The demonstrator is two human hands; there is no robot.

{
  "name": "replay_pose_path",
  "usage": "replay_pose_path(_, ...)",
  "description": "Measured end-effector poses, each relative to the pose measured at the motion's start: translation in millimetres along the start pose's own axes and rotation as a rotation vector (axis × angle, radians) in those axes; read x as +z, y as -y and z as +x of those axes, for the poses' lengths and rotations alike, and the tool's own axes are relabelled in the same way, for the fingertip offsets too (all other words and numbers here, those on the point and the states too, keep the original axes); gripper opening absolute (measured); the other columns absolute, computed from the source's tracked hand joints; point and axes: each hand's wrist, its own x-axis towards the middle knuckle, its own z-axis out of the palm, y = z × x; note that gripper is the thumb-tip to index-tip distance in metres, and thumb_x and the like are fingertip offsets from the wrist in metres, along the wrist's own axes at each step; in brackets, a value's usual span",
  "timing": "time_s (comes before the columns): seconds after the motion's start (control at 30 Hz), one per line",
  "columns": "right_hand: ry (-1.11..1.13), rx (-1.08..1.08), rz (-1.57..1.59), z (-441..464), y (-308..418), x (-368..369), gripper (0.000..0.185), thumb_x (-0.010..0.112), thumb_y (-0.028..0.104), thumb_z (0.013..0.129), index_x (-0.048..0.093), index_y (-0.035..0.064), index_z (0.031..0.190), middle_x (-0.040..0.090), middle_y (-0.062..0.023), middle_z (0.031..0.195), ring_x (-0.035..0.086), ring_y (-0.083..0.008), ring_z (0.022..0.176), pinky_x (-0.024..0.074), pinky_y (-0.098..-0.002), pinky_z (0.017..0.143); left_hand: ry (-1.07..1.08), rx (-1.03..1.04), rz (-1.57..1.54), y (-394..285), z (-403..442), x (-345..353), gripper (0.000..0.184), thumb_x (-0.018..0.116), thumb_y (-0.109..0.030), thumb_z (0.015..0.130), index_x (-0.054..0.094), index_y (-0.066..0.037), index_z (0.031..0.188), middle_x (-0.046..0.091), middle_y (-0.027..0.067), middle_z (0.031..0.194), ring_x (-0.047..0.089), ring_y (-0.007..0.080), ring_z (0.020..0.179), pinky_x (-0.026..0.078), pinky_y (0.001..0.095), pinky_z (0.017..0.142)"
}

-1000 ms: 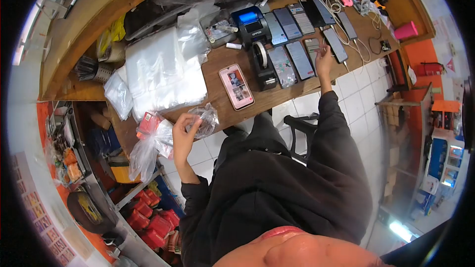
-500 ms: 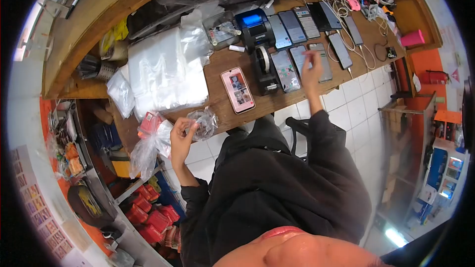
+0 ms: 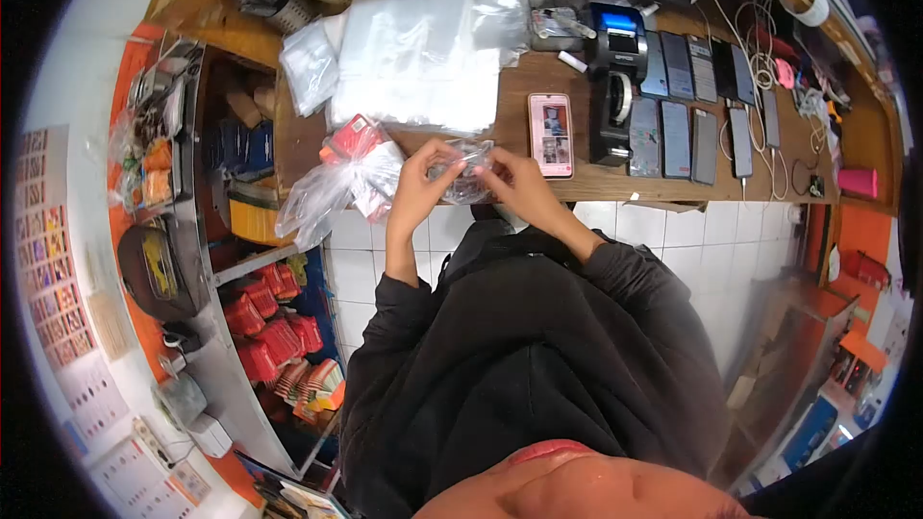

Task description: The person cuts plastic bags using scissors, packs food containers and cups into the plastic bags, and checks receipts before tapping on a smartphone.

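Pinching a crumpled piece of clear plastic [image 3: 468, 192] at the near edge of the worktop [image 3: 519, 82], between thumb and fingers of the left hand [image 3: 419, 187] on one side and of the right hand [image 3: 529, 192] on the other. Both sets of fingers clamped on the plastic, fingertips near each other. Just left of the left hand, a knotted clear plastic bag [image 3: 322, 197] with red and white packaging [image 3: 358, 137]. Farther back, a broad stack of flat clear plastic bags [image 3: 418, 58]. Just beyond the right hand, a pink-framed smartphone [image 3: 551, 136], face up, screen lit. Farther right, a black tape dispenser [image 3: 608, 135], behind it a black printer [image 3: 618, 50] with a bright blue panel, then two rows of smartphones [image 3: 676, 139], with tangled white cables [image 3: 764, 67] about the rightmost. Lower left, on a shelf, red packets [image 3: 279, 338].
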Motion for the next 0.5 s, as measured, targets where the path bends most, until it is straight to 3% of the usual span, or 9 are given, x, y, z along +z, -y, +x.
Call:
replay_pose_path(0.1,-0.016,0.027,0.027,-1,3,2,0.024,0.059,0.021,0.089,0.056,-0.0032,0.089,0.057,-0.0166,0.063,0.057,-0.0243,0.055,0.0441,-0.0342,0.055,0.001,0.023,-0.012,1,0,0,0.014,0.066,-0.007,0.083,0.057,0.001,0.090,0.060,0.0037,0.085,0.056,0.0105,0.087,0.044,0.0248,0.081)
replay_pose_path(0.2,-0.004,0.027,-0.113,-4,3,2,0.023,0.055,0.021,0.091,0.056,-0.0017,0.089,0.056,-0.0194,0.066,0.057,-0.0319,0.058,0.0434,-0.0388,0.057,-0.119,0.006,-0.087,13,1,2,0.013,0.065,-0.012,0.085,0.058,-0.001,0.084,0.059,0.0013,0.078,0.052,0.0075,0.075,0.041,0.0223,0.070)
replay_pose_path(0.27,-0.066,-0.177,-0.315,-11,-3,5,0.022,0.051,0.020,0.092,0.055,-0.0002,0.086,0.056,-0.0213,0.068,0.055,-0.0399,0.063,0.0419,-0.0442,0.058,-0.202,-0.009,-0.108,18,2,-1,0.014,0.065,-0.013,0.085,0.058,-0.001,0.082,0.059,0.0003,0.075,0.050,0.0064,0.070,0.040,0.0217,0.065)
replay_pose_path(0.33,-0.025,-0.161,-0.337,-19,-9,5,0.021,0.051,0.019,0.092,0.054,0.0001,0.084,0.056,-0.0213,0.069,0.055,-0.0411,0.066,0.0416,-0.0453,0.058,-0.385,-0.013,0.020,21,2,-11,0.016,0.065,-0.015,0.086,0.059,-0.002,0.078,0.057,-0.0010,0.068,0.045,0.0049,0.063,0.036,0.0218,0.058)
replay_pose_path(0.5,0.062,-0.135,-0.379,-38,-21,2,0.020,0.051,0.018,0.092,0.052,0.0010,0.082,0.056,-0.0210,0.071,0.054,-0.0423,0.068,0.0405,-0.0462,0.058,-0.450,0.006,0.107,54,-2,-20,0.018,0.066,-0.018,0.086,0.059,-0.002,0.078,0.056,-0.0003,0.065,0.044,0.0060,0.061,0.036,0.0222,0.057)
